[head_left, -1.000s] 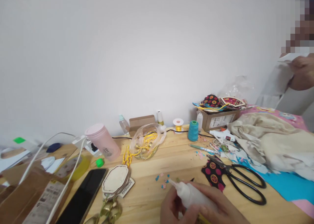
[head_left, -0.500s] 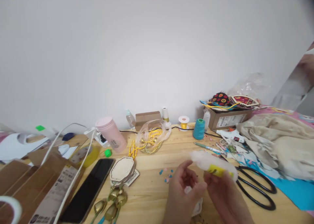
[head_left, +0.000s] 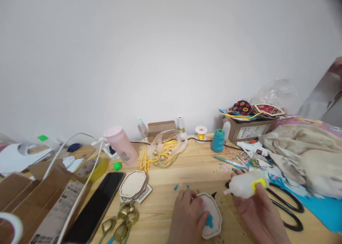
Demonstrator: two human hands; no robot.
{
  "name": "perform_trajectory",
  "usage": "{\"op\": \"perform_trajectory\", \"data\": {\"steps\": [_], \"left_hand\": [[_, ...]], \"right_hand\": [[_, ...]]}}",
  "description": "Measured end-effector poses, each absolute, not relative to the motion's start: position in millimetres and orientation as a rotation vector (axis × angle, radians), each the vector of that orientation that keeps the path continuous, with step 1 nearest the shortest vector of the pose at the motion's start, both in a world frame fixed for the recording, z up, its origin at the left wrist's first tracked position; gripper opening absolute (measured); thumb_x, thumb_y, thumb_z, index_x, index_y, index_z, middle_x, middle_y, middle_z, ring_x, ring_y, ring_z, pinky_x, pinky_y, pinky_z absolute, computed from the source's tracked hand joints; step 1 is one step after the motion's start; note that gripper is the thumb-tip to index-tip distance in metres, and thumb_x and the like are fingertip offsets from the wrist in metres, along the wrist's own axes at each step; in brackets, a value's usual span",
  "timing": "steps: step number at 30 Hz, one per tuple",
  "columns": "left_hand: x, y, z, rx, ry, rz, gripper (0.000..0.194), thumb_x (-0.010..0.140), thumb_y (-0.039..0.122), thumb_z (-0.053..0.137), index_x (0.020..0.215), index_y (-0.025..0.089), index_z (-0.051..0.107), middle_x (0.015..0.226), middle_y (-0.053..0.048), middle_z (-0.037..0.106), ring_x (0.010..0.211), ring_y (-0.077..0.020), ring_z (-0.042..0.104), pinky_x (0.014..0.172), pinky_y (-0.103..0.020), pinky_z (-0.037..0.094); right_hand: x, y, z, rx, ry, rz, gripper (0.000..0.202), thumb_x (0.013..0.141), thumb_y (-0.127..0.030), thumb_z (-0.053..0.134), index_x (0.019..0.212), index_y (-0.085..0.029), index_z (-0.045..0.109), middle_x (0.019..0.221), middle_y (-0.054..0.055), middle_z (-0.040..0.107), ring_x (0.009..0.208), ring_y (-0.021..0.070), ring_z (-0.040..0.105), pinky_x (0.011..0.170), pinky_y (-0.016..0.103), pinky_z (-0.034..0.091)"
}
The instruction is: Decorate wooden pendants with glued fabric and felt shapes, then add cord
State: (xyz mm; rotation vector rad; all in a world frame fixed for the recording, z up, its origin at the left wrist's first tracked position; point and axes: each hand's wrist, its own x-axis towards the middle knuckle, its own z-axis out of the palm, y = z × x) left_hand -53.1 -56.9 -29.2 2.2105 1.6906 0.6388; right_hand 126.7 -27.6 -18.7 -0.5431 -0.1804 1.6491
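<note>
My right hand (head_left: 252,213) is closed around a translucent glue bottle (head_left: 244,184) with a yellow label. The bottle lies nearly level above the table, its narrow nozzle toward the left. My left hand (head_left: 187,217) rests with curled fingers over the left side of a pale scalloped plaque (head_left: 215,210), its thumb lying across the face. A blue cut-out piece (head_left: 209,220) shows on the plaque, and a bit of pink is partly covered by the fingers. Black-handled scissors (head_left: 290,201) lie right of the bottle, partly hidden by it and my right hand.
Small blue and pink scraps (head_left: 181,187) lie beyond my left hand. A stack of plaques (head_left: 133,184), brass bells (head_left: 121,222) and a phone (head_left: 97,206) are left. A teal thread spool (head_left: 217,140), pen (head_left: 229,161) and crumpled cloth (head_left: 294,153) lie beyond on the right.
My left hand has come down onto the plaque, uncovering more of it. My right hand has moved right with the glue bottle, whose nozzle now points left and slightly down.
</note>
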Motion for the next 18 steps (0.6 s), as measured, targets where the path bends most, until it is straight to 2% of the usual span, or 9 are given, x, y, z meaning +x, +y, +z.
{"op": "perform_trajectory", "data": {"steps": [5, 10, 14, 18], "left_hand": [[-49.5, -51.7, -29.3, 2.178, 1.721, 0.548, 0.015, 0.074, 0.016, 0.05, 0.083, 0.017, 0.062, 0.086, -0.008, 0.057, 0.084, -0.0221, 0.052, 0.075, -0.037, 0.043], [-48.8, -49.9, -23.1, 2.108, 1.708, 0.475, 0.015, 0.075, 0.014, 0.048, 0.081, 0.015, 0.062, 0.087, -0.009, 0.058, 0.085, -0.0226, 0.051, 0.076, -0.037, 0.041], [-55.8, -50.8, -21.5, 2.003, 1.64, 0.566, 0.014, 0.073, 0.014, 0.051, 0.084, 0.017, 0.06, 0.087, -0.007, 0.059, 0.086, -0.0208, 0.052, 0.077, -0.034, 0.042], [-65.6, -49.1, -19.4, 1.985, 1.61, 0.657, 0.022, 0.077, 0.009, 0.041, 0.085, 0.017, 0.06, 0.088, -0.007, 0.059, 0.087, -0.0177, 0.053, 0.08, -0.032, 0.043]], "right_hand": [[130.8, -29.0, -21.7, -0.556, -0.271, 1.612, 0.033, 0.06, -0.033, 0.071, 0.09, -0.03, 0.061, 0.084, -0.003, 0.069, 0.081, 0.0144, 0.063, 0.061, 0.019, 0.053], [133.0, -30.8, -26.6, -0.586, -0.131, 1.645, 0.045, 0.052, -0.029, 0.076, 0.093, -0.032, 0.059, 0.081, -0.004, 0.069, 0.077, 0.0139, 0.064, 0.063, 0.019, 0.053], [130.8, -31.0, -21.5, -0.574, -0.06, 1.63, 0.058, 0.047, -0.022, 0.079, 0.1, -0.033, 0.057, 0.082, -0.004, 0.069, 0.071, 0.0154, 0.064, 0.061, 0.023, 0.054], [130.7, -28.8, -20.6, -0.563, -0.029, 1.63, 0.062, 0.046, -0.017, 0.079, 0.102, -0.032, 0.056, 0.084, -0.003, 0.069, 0.07, 0.0163, 0.064, 0.06, 0.024, 0.054]]}}
